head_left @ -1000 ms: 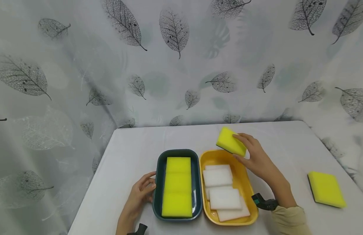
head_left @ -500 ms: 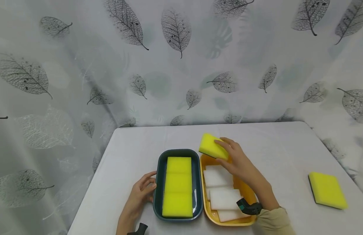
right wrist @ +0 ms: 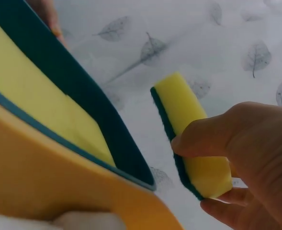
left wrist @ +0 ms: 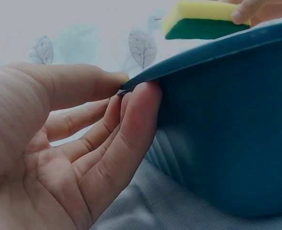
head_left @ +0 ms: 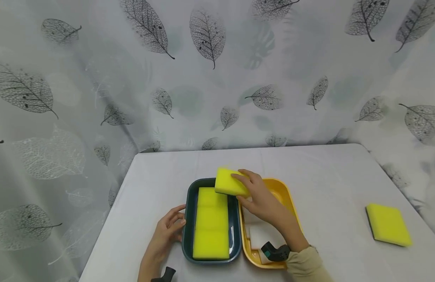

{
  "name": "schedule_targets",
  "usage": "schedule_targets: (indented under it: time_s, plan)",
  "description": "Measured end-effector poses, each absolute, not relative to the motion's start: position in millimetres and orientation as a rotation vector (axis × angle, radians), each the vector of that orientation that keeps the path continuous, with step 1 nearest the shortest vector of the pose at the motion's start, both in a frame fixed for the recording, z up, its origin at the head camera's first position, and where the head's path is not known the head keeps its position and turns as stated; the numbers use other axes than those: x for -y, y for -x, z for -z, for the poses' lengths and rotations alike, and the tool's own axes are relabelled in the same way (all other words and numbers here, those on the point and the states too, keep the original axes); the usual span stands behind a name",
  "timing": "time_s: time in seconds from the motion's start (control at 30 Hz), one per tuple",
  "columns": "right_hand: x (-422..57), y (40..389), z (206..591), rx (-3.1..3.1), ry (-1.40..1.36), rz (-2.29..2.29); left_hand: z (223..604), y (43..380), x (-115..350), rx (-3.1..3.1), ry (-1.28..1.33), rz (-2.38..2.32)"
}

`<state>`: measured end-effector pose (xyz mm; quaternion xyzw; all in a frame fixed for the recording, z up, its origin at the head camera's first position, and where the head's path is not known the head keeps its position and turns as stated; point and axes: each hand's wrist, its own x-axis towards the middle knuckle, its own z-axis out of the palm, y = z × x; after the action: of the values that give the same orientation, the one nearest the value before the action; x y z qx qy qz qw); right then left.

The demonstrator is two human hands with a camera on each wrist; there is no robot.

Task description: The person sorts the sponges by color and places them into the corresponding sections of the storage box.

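Observation:
My right hand (head_left: 261, 196) grips a yellow sponge (head_left: 228, 181) by its edges, above the far right corner of a dark teal tray (head_left: 187, 235). A green scouring layer (right wrist: 167, 124) shows on the held sponge in the right wrist view. Inside the tray, several yellow sponges (head_left: 211, 223) lie overlapping in a row. My left hand (head_left: 166, 227) is at the tray's left side. In the left wrist view, the left thumb and fingers (left wrist: 140, 103) pinch the tray's rim (left wrist: 203, 55).
A yellow-orange tray (head_left: 282, 192) stands against the teal one on the right. White sponges (head_left: 264, 233) lie in it, partly hidden by my right arm. Another yellow sponge (head_left: 388, 224) rests far right on the white table (head_left: 330, 176). A leaf-print curtain (head_left: 203, 98) hangs behind.
My right hand has carried the yellow sponge leftward, from above the yellow-orange tray to above the teal tray's far right corner. The left hand has stayed at the teal tray.

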<state>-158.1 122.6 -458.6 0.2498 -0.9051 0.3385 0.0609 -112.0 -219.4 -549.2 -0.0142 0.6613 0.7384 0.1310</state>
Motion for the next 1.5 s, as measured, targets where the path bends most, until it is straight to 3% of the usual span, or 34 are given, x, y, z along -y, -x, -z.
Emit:
schedule_targets:
  time_s: [0.43, 0.9, 1.5]
  plan:
    - [-80.0, 159.4, 466.7, 2.886, -0.869, -1.009, 548.0, 111.7, 220.8, -1.91, 0.057, -2.129]
    - [-67.6, 164.1, 473.5, 2.973, -0.884, -0.976, 548.5, 111.9, 219.4, -1.889, 0.092, -2.127]
    - [-55.5, 156.8, 480.1, 2.959, -0.962, -0.508, 548.6, 112.7, 215.0, -1.897, 0.144, -2.122]
